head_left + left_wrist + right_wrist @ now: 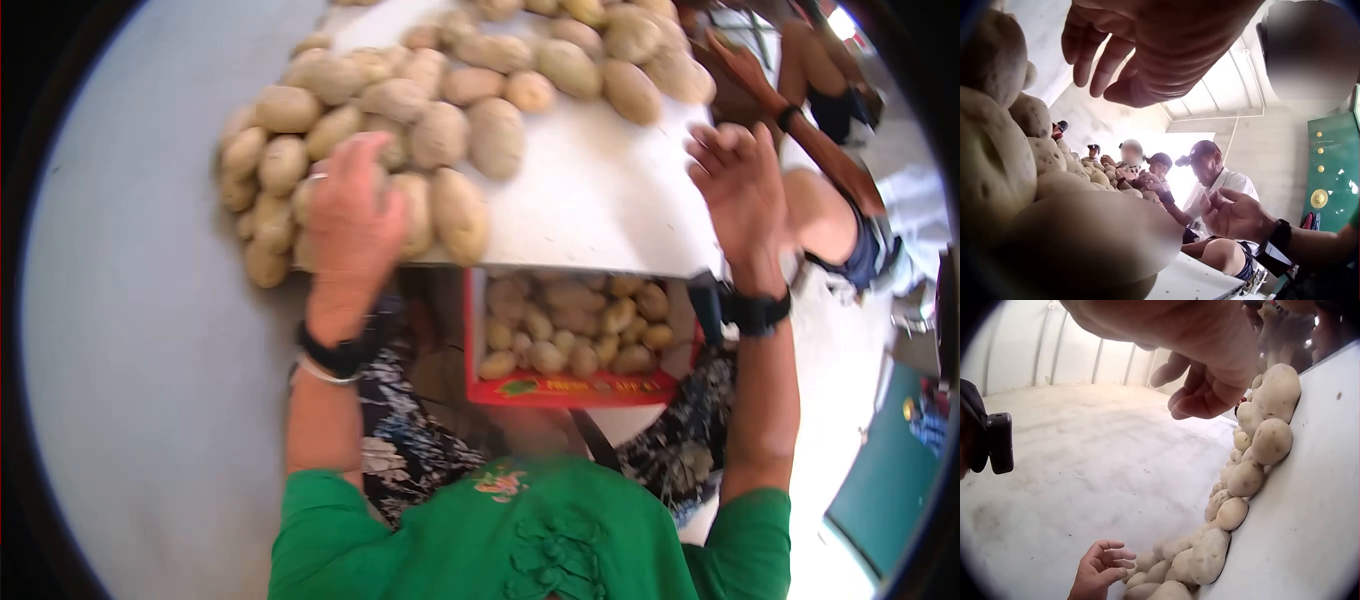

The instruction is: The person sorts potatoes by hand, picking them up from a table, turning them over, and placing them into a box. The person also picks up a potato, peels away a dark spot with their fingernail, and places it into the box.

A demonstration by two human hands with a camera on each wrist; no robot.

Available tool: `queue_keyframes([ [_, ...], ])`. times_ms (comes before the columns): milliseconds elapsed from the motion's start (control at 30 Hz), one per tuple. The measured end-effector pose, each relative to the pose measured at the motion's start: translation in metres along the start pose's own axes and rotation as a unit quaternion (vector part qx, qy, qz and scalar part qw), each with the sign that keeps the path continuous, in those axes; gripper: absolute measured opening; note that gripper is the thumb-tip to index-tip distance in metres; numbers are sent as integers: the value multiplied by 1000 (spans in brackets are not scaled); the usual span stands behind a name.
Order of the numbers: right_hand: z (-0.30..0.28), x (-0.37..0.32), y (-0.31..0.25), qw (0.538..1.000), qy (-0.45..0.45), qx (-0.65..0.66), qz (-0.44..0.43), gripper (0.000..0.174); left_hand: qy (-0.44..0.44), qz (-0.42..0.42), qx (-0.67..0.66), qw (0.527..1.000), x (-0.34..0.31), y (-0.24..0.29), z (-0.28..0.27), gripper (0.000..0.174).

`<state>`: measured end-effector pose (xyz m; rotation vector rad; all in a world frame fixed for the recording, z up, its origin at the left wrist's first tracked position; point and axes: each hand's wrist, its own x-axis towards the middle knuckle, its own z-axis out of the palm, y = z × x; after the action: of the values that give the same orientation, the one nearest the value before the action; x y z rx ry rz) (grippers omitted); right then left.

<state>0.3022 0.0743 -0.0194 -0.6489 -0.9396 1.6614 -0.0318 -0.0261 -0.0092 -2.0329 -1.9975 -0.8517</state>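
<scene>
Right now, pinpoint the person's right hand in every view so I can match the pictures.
Head: right hand in the upper right, at the right edge of the white surface.
Left wrist: right of centre, below mid-height.
Right wrist: large at the top, fingers hanging down.
Shared landmark: the potato pile, upper left to top centre in the head view, left side in the left wrist view, lower middle to upper right in the right wrist view.
</scene>
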Motion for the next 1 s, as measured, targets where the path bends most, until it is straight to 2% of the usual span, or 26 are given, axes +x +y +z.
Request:
queue_keyframes([
  [33,-1,1,1,1000,-7,4,0,38,-25,29,-2,999,-4,-13,4,41],
  [67,-6,0,1,1000,21,-8,-3,40,-102,8,-26,994,-5,-11,2,41],
  [133,-5,0,2,999,29,-26,-8,41,-139,53,20,989,-14,-26,10,42],
  [233,0,-3,3,998,30,-45,-28,42,-154,9,-21,988,-16,-23,8,43],
  [367,-7,1,3,998,19,-51,-23,42,-136,23,-12,990,-10,-31,8,42],
  [433,-13,2,0,999,20,-39,-12,42,-148,-93,-72,982,-3,-27,5,37],
  [467,-14,2,-1,999,17,-34,-13,42,-149,-91,-69,982,0,-26,4,37],
  [533,-15,1,-3,999,22,-27,-15,42,35,-93,-206,973,5,-18,4,31],
  [567,-15,1,-3,999,23,-28,-22,42,46,-138,-372,917,6,-10,3,28],
  [600,-15,2,-4,999,22,-31,-28,42,43,-140,-374,916,2,-2,3,28],
  [667,-16,3,-4,999,19,-39,-29,42,-20,-89,-508,857,-4,14,7,31],
  [767,-17,2,-4,998,43,-45,-21,42,-183,25,-470,863,-15,36,23,37],
  [833,-18,1,-4,998,41,-42,-31,42,-276,99,-451,843,-24,54,27,33],
  [933,-20,1,-4,998,32,-39,-32,42,-406,147,-365,824,-34,67,29,35],
  [967,-20,-1,-6,998,32,-39,-33,42,-406,149,-365,824,-37,68,32,35],
  [1000,-19,-4,-6,999,27,-31,-28,42,-446,173,-332,813,-40,68,36,34],
])
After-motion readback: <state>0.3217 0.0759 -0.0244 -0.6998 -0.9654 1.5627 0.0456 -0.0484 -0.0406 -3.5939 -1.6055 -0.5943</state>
